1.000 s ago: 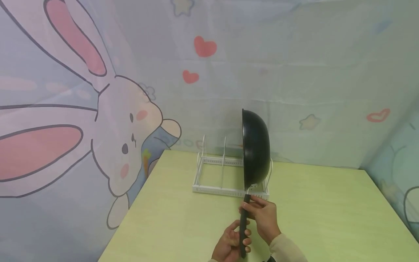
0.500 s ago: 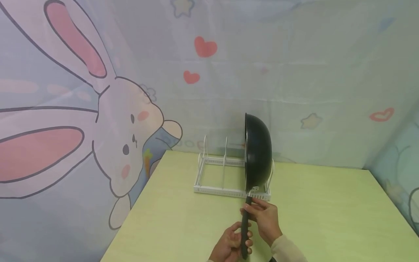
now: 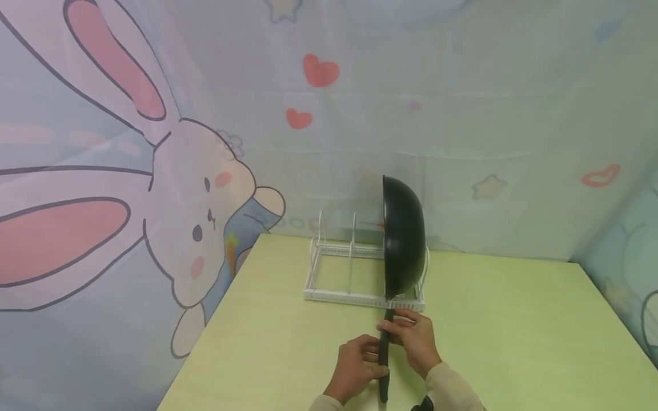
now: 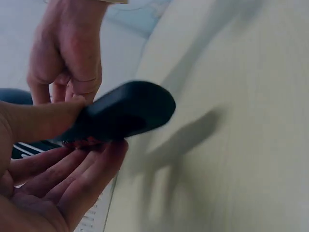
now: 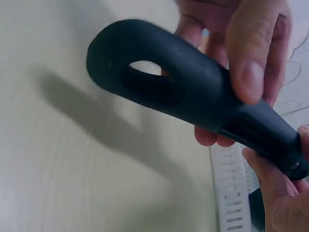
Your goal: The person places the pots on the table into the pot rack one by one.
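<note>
A black wok stands on edge in the right part of a white wire rack, its open side facing left. Its black handle points toward me, above the table. My left hand pinches the handle's lower half, thumb on one side and fingers on the other. Closer to the wok, my right hand pinches the handle's upper end between thumb and fingers. In the right wrist view the hanging hole of the handle shows, and its end sticks out past my left hand.
The rack's wire dividers rise to the left of the wok. Underneath is a pale yellow-green table. Behind it hangs a cloth backdrop printed with a rabbit and hearts.
My left hand has shifted its hold: its fingers no longer wrap past the handle's right side, and the thumb now lies across it. The wok and right hand have barely moved.
</note>
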`<control>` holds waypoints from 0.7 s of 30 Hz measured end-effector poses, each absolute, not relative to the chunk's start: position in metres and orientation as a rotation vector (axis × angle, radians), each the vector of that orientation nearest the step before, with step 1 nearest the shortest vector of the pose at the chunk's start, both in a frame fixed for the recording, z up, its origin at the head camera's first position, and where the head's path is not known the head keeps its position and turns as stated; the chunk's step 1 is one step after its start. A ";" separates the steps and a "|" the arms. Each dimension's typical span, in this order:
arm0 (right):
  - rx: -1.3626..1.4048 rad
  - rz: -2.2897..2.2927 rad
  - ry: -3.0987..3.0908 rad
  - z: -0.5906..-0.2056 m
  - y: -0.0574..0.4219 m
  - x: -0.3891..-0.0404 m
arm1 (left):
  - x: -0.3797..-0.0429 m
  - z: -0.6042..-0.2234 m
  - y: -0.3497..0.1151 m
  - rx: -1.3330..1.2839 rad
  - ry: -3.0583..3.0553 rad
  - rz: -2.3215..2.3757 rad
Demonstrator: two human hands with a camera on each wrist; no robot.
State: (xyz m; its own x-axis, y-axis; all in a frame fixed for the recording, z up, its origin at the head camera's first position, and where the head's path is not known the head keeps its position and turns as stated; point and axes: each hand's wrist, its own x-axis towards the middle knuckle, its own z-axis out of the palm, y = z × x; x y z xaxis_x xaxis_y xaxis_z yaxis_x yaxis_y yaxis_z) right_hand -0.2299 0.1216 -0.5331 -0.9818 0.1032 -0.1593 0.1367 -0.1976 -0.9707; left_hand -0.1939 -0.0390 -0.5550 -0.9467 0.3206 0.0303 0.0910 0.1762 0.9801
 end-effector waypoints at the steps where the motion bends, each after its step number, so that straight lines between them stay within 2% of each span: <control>1: 0.295 -2.384 1.983 -0.535 0.121 -0.231 | -0.194 -0.556 -0.038 0.405 2.316 1.837; 8: 0.315 -2.343 2.015 -0.543 0.119 -0.230 | -0.191 -0.568 -0.035 0.383 2.432 1.770; 18: 0.329 -2.269 2.094 -0.540 0.121 -0.228 | -0.191 -0.564 -0.037 0.378 2.435 1.712; 21: 0.252 -2.143 2.171 -0.539 0.128 -0.223 | -0.189 -0.559 -0.046 0.425 2.480 1.641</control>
